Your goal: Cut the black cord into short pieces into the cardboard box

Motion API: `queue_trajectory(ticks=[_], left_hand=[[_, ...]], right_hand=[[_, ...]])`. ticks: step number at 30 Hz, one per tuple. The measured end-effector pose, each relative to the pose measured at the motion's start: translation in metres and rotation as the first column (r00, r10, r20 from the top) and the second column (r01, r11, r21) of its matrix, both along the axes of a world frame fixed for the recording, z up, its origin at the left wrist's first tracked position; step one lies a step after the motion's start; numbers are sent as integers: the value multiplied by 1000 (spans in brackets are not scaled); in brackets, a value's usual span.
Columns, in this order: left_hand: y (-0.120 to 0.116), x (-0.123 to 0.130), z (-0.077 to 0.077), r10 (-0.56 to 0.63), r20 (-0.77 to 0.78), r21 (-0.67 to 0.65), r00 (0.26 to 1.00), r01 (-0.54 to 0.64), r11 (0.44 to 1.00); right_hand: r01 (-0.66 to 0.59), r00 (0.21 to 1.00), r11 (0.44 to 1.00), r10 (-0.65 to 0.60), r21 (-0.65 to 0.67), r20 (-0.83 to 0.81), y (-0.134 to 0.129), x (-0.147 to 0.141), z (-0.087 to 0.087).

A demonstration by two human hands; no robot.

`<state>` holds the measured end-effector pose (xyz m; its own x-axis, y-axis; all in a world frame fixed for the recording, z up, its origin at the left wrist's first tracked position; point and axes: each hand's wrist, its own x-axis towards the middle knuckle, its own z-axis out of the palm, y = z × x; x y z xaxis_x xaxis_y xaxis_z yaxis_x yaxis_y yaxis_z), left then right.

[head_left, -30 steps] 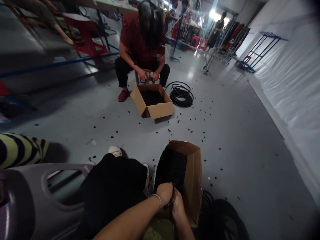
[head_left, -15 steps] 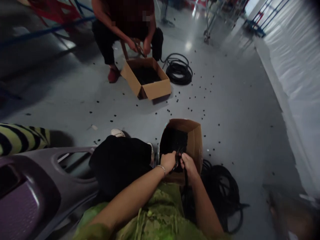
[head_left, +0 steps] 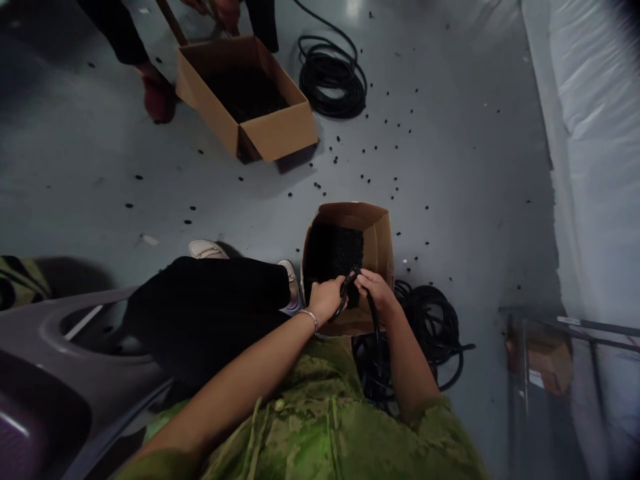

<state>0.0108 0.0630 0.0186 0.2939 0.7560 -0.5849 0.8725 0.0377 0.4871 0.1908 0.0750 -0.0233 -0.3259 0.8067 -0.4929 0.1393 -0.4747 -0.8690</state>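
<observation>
My left hand (head_left: 327, 297), with a bracelet at the wrist, is closed around what look like black-handled scissors (head_left: 344, 293). Pinched in my right hand (head_left: 376, 289) is a length of black hose (head_left: 375, 320), which hangs down toward my lap. Both hands meet over the near side of an open cardboard box (head_left: 377, 230). Inside the box lies a mass of small black pieces (head_left: 347, 248). The blades and the hose end are too dark to make out clearly. To the right of the box lies a tangled coil of black hose (head_left: 433, 317).
Across from me, a co-worker's hands (head_left: 227, 13) are above another cardboard box (head_left: 283, 133) of black pieces. A second hose coil (head_left: 333, 83) lies beside it. Small black rings dot the grey floor (head_left: 465, 167). A grey plastic stool (head_left: 107, 333) stands left, and white sheeting (head_left: 590, 167) hangs right.
My view has tipped downward, so both boxes sit higher in the picture and the co-worker's upper body is out of sight. My hands remain together over the near box.
</observation>
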Motion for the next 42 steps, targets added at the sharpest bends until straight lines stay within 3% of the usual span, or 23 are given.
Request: queue_trajectory(ticks=[8, 20, 24, 35, 42], left_hand=[[3, 2, 3, -52, 20, -44, 998, 53, 998], [2, 1, -2, -96, 15, -51, 995, 96, 994], [0, 0, -2, -87, 9, -42, 996, 88, 995], [-1, -1, 8, -203, -25, 3, 979, 203, 979], [-1, -1, 5, -205, -48, 7, 978, 206, 979]], right_hand=[[-221, 972, 975, 218, 25, 85, 5, 9, 3], [-303, 951, 948, 307, -96, 26, 4, 20, -7], [-297, 953, 948, 302, -111, 29, 4, 21, -10], [-255, 963, 959, 263, -126, 53, 0, 17, -15], [-208, 962, 975, 219, -83, 160, -6, 10, -31]])
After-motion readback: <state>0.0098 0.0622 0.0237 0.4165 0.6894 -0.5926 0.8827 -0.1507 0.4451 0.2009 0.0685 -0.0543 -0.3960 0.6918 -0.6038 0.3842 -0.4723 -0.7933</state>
